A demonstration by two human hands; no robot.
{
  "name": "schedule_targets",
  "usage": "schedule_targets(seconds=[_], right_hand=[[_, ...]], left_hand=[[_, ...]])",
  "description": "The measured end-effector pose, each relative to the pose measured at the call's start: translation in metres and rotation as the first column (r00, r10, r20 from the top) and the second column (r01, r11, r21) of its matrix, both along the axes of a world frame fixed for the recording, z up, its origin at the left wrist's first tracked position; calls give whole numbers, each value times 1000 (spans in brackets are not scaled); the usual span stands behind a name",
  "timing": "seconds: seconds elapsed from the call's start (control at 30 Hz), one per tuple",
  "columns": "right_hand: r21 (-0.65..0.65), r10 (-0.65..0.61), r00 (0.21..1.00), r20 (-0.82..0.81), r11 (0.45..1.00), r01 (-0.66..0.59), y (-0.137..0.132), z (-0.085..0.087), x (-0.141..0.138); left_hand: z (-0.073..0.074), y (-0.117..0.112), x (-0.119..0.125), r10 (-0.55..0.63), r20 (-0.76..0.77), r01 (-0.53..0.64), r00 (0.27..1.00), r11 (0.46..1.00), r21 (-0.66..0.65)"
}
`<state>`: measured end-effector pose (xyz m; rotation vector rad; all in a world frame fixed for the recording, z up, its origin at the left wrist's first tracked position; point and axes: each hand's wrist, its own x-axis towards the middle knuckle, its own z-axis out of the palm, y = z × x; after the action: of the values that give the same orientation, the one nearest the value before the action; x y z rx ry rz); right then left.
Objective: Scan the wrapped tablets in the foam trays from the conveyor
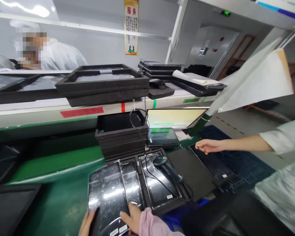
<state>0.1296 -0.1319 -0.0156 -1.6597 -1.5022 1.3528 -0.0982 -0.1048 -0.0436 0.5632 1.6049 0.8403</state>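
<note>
A glossy black display panel [108,193] with a clear film and white labels at its lower end is held between my two hands. My left hand [87,223] grips its left edge near the bottom, partly cut off by the frame. My right hand [134,218], below a pink sleeve, grips the lower right edge with the fingers partly hidden. The panel lies tilted over the left part of a black foam tray [140,177], covering part of a second panel [132,178]. In the right compartment sits another filmed panel [153,188], with a black handheld scanner [168,168] and its cable across it.
A stack of foam trays [123,141] stands behind, beside a monitor [177,118] and a tablet-like screen [163,137]. A co-worker's hand [207,146] hovers at right above a dark panel [213,165]. Foam trays [103,87] and a mouse [157,84] occupy the shelf.
</note>
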Motion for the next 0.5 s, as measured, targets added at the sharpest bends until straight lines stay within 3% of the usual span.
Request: schedule_targets(seconds=[0.07, 0.13, 0.2, 0.23, 0.3, 0.37, 0.5], right_hand=[[41, 90, 946, 312, 993, -108, 6, 9, 2], [18, 179, 828, 532, 975, -222, 12, 20, 8], [-15, 248, 748, 615, 953, -304, 20, 28, 13], [-7, 252, 754, 607, 950, -312, 25, 29, 15], [51, 211, 854, 476, 963, -266, 36, 25, 16], [56, 167, 962, 216, 981, -183, 47, 15, 13], [-13, 123, 967, -223, 991, -129, 58, -8, 1]], left_hand=[[5, -2, 5, 29, -95, -19, 995, 994, 106], [7, -3, 8, 40, -94, -24, 995, 987, 160], [8, -2, 9, 58, -63, -47, 996, 985, 168], [8, -2, 9, 66, -42, -58, 997, 983, 176], [7, -1, 9, 69, -9, -66, 998, 979, 191], [7, -2, 10, 61, -2, -59, 998, 974, 218], [11, -7, 14, 48, 14, -50, 999, 950, 308]])
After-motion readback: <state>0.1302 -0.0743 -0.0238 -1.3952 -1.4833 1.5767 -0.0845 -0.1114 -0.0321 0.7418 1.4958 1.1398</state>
